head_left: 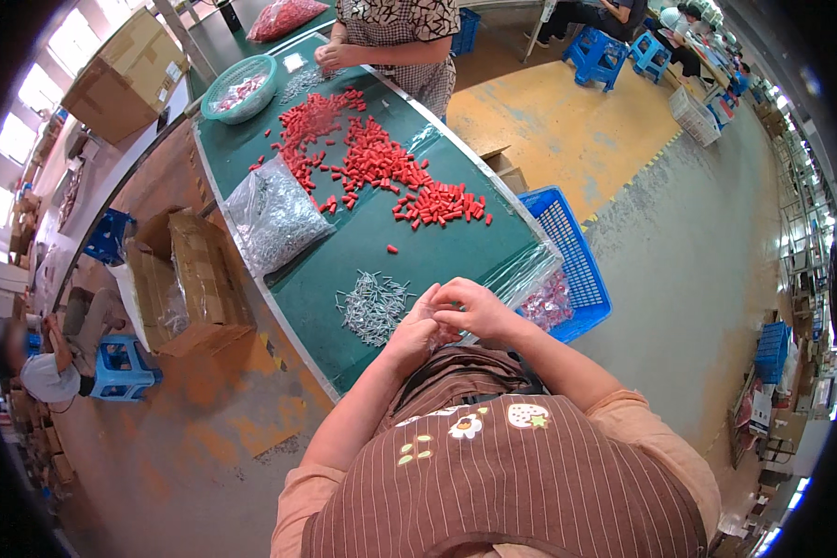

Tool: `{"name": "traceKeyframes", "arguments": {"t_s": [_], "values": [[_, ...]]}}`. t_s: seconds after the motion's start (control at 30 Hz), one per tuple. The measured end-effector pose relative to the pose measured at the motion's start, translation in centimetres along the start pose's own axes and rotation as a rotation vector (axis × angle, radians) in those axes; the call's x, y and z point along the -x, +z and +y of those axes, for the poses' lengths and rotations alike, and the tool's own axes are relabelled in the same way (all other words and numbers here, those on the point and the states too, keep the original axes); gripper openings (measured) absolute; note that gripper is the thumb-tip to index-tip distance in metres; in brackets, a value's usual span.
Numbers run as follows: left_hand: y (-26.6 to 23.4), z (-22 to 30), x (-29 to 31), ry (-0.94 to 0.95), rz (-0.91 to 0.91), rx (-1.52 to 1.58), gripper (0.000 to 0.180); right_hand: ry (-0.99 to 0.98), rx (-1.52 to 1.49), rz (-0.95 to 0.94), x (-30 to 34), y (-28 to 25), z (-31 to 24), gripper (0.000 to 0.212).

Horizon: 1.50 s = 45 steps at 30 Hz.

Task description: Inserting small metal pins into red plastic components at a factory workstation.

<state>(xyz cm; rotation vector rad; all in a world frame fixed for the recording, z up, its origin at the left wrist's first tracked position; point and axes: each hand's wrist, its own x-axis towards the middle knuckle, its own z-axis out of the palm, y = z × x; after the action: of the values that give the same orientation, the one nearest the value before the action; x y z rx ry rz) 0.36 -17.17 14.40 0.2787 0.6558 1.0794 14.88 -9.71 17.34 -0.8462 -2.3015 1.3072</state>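
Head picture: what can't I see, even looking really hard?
Head view: what the left hand and right hand hold; fingers hide most of it.
Head view: the head of the co-worker; cut by the top edge.
Head view: part of the near crate; the table hides it.
Head view: whether the pins have threads; too small.

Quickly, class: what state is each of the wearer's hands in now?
Left hand: closed, contents unclear.
Right hand: curled; its hold cannot be told.

You hold a small clear plastic piece (440, 334), mostly hidden, with some red showing at it. At nine o'clock from it, slim silvery fasteners (374, 309) lie in a loose, jumbled heap. Red cylindrical plugs (374, 156) spread toward eleven o'clock, one lying apart, nearer you.
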Motion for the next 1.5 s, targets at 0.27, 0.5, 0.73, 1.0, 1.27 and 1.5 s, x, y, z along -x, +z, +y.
{"name": "traceKeyframes", "arguments": {"t_s": [0.27,0.5,0.73,1.0,1.27,1.5], "values": [[0.3,0.5,1.2,-0.030,0.080,-0.088,0.058,0.336,-0.612,0.093,-0.5,0.0,2.0,0.016],[0.0,1.8,1.4,-0.085,0.258,-0.023,0.028,0.412,-0.598,0.093,-0.4,-2.0,2.1,0.014],[0.6,0.8,-0.6,0.226,0.399,-0.559,0.017,0.422,-0.628,0.049,-0.7,-0.8,1.5,0.017],[-1.5,0.2,-0.8,0.312,0.529,-0.511,0.024,0.496,-0.690,0.267,0.3,-0.9,2.8,0.015],[-6.7,-0.1,-0.5,0.331,0.403,-0.225,0.009,0.204,-0.050,0.024,0.0,1.0,3.9,0.015],[-2.7,1.0,0.1,0.342,0.305,-0.986,0.014,0.162,0.311,-0.178,-0.8,0.2,1.5,0.017]]}}
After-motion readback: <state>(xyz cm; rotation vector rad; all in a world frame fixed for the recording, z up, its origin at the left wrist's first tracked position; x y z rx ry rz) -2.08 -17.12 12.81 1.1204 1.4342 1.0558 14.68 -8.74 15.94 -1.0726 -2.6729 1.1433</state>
